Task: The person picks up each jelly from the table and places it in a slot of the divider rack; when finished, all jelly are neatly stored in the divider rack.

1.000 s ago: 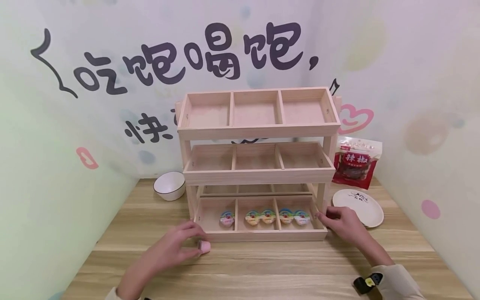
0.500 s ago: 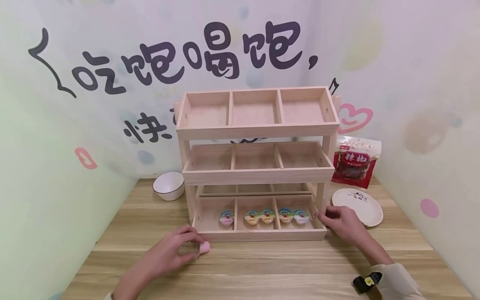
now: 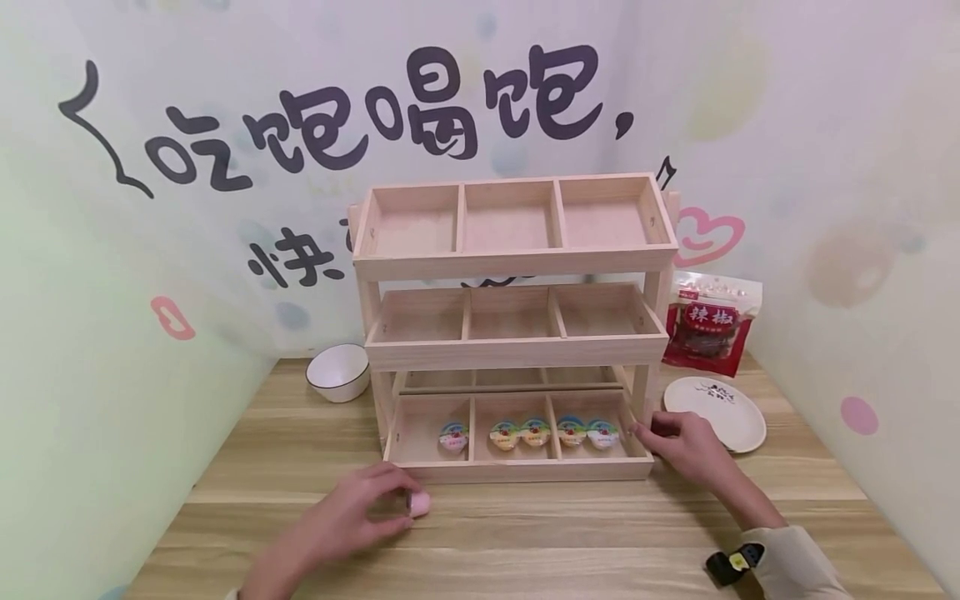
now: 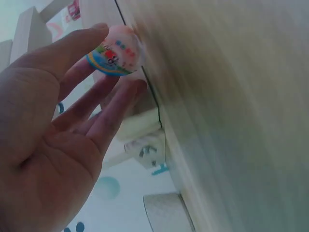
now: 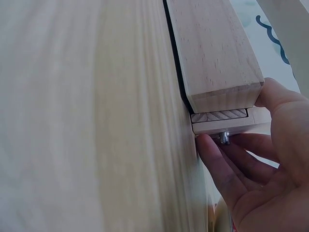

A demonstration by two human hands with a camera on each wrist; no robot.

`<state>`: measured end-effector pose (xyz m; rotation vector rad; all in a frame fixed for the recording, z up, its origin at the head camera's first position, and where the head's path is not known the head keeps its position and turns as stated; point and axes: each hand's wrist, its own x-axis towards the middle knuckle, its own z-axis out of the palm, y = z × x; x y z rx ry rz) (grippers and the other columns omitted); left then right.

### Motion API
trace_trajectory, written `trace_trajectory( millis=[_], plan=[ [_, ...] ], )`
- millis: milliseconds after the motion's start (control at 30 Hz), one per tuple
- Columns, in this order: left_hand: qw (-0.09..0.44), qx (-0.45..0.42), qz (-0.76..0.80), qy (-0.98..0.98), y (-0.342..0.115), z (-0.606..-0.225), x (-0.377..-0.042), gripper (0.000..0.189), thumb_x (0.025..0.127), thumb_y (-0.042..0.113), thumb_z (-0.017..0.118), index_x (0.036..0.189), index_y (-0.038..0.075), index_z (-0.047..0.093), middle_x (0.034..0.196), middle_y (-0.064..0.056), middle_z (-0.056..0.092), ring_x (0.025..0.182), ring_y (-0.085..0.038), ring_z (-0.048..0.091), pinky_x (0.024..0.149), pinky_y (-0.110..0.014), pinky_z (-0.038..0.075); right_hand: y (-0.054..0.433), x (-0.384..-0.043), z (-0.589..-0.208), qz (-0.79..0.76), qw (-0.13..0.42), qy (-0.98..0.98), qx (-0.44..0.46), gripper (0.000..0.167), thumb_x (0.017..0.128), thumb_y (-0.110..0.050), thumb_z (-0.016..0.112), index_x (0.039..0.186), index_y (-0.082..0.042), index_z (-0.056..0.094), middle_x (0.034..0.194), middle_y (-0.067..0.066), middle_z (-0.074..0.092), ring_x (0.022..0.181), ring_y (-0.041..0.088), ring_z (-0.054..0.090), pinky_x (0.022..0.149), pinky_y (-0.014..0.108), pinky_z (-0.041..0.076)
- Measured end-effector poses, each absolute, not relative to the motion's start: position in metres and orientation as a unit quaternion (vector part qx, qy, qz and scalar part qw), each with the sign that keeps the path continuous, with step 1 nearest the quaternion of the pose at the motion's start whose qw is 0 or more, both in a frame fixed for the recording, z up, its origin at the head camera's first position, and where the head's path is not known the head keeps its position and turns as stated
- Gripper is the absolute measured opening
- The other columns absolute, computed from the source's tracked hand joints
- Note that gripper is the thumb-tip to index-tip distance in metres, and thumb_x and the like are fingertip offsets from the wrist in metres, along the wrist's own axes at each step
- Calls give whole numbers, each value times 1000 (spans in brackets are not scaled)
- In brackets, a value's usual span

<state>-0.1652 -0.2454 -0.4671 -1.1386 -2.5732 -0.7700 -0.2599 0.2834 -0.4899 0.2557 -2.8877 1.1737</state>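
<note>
Between the thumb and fingers of my left hand [image 3: 358, 510] is a small pink jelly cup [image 3: 419, 503], just in front of the rack's lower left corner. The left wrist view shows its printed lid [image 4: 116, 50] with a blue and yellow edge, tipped on its side close over the table. My right hand [image 3: 688, 446] grips the right end of the bottom tray of a three-tier wooden rack [image 3: 517, 473]. In the right wrist view, its thumb is at the tray's corner and the fingers lie near a metal screw [image 5: 224, 138]. Several jelly cups [image 3: 535, 433] lean in that tray's three compartments.
Behind the rack's left side stands a white bowl [image 3: 337, 372]. At the right are an oval white plate [image 3: 742, 425] and a red food pouch [image 3: 708, 325] against the wall. The wooden table [image 3: 525, 542] extends in front of the rack.
My left hand has shifted slightly right and toward me with the jelly cup, a little away from the tray's corner. The right hand stays at the tray's end.
</note>
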Motion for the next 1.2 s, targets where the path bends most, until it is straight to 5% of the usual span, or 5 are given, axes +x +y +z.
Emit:
trace_trajectory(
  millis=[567,800,1200],
  plan=[
    [55,-385,-362,-847,-224,-449,-173,33,97,6,79,129,6,70,113,-3,76,96,-7,73,83,-28,66,284,-260,-489,376,17,-923,82,45,102,-42,75,125,-4,79,111,12,81,88,20,64,69,24,54],
    [92,-381,-366,-844,-222,-439,-191,44,96,2,78,137,14,67,127,-8,74,96,-10,75,82,-27,66,285,-260,-490,380,19,-921,88,41,102,-40,75,123,-5,80,108,9,82,88,17,66,71,23,54],
    [171,-351,-340,-856,-211,-434,-236,21,96,6,81,116,14,79,116,-6,78,101,-21,75,80,-33,67,285,-260,-490,377,13,-922,84,44,102,-42,75,125,-4,79,109,10,82,89,17,65,72,24,55]
  ],
)
